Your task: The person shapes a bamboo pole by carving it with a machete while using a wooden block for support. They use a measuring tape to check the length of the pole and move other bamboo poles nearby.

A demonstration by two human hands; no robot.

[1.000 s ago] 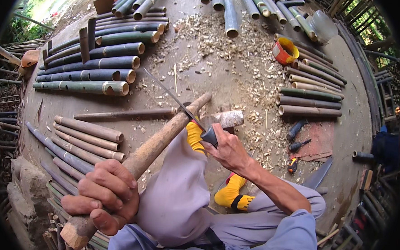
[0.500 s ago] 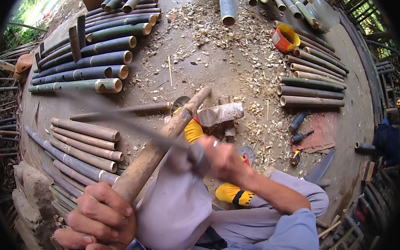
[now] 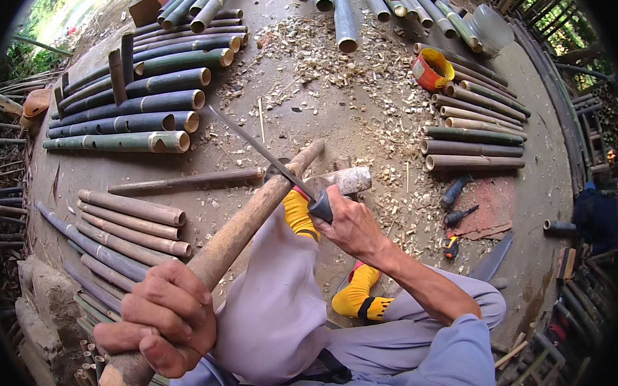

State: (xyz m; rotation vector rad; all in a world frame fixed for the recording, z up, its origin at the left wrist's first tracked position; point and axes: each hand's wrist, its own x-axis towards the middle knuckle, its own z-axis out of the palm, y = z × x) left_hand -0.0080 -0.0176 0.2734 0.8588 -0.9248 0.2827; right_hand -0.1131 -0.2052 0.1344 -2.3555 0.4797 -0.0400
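Note:
My left hand (image 3: 159, 318) is closed around the near end of a brown wooden pole (image 3: 240, 231). That pole slants away over my left knee, its far end by a pale block (image 3: 351, 180) near my foot. My right hand (image 3: 352, 227) grips the dark handle of a long, narrow-bladed tool (image 3: 259, 145). The blade points up and left, crossing over the pole's far part; whether it touches the wood I cannot tell. Seen nearly edge-on, it could be a knife or a file.
Bamboo tubes (image 3: 127, 127) lie in rows at left, with more tubes (image 3: 475, 147) at right. Pale chips (image 3: 336, 75) cover the ground ahead. A red and yellow container (image 3: 434, 68), a power tool (image 3: 456, 191), a tape measure (image 3: 451, 247) and a broad blade (image 3: 493, 258) lie at right.
The narrow-bladed tool, blurred and low across the pole before, has moved away from me and now points farther up. My right hand has shifted forward and right; the pole's near end now shows.

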